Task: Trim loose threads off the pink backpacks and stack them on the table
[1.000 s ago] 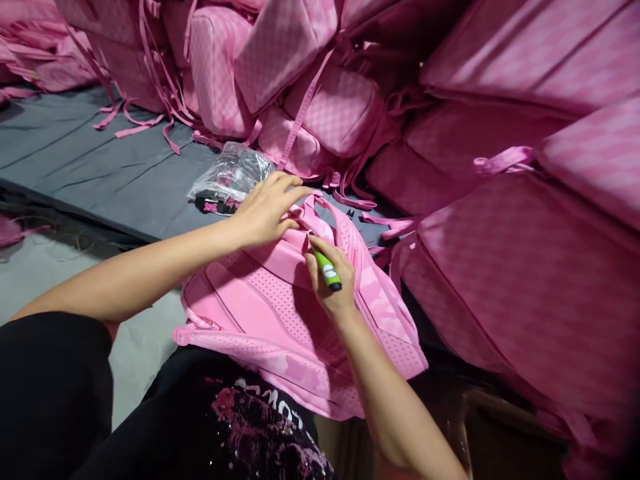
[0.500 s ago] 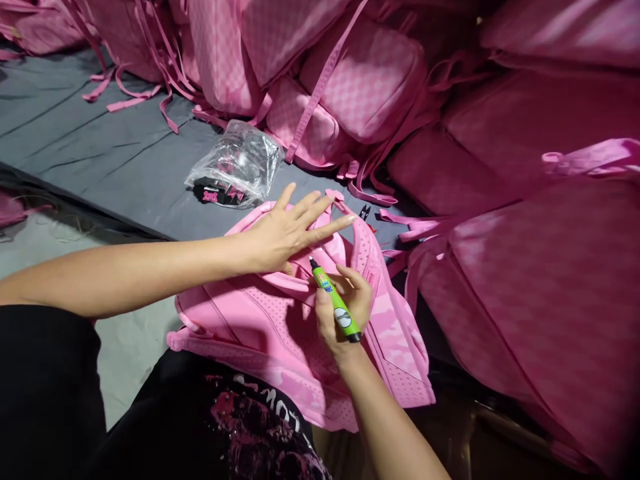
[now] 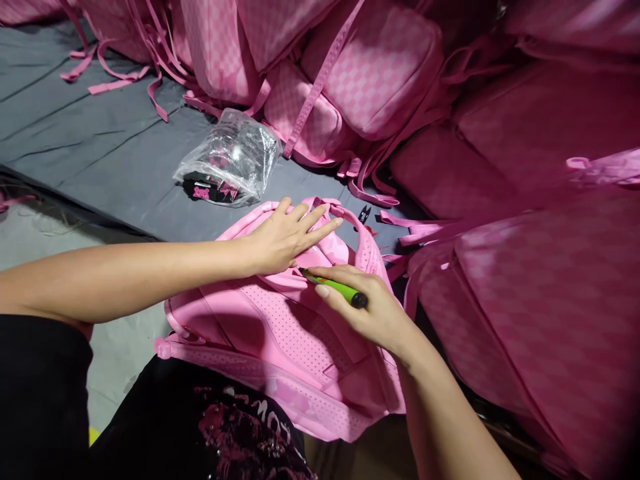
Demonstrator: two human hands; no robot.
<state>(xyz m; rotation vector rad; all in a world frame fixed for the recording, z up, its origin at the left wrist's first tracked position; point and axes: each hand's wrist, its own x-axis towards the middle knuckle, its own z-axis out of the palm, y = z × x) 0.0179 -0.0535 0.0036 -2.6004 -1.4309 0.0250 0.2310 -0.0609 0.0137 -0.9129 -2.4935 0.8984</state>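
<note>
A pink backpack (image 3: 280, 340) lies back-up across my lap, its perforated panel facing me. My left hand (image 3: 287, 233) rests flat on its upper part near the top handle, fingers stretched out. My right hand (image 3: 370, 303) pinches a green marker pen (image 3: 334, 287), which lies almost level with its tip touching the fabric just under my left hand.
A clear plastic bag (image 3: 227, 160) with small black and pink tags lies on the grey cloth (image 3: 90, 153) behind the backpack. Small black snips (image 3: 364, 215) lie beside the backpack's top. Pink checkered backpacks (image 3: 500, 167) with loose straps are piled at the back and right.
My right hand has turned the marker from upright to nearly flat and moved its tip left onto the fabric. My left hand stays spread on the backpack, shifted slightly.
</note>
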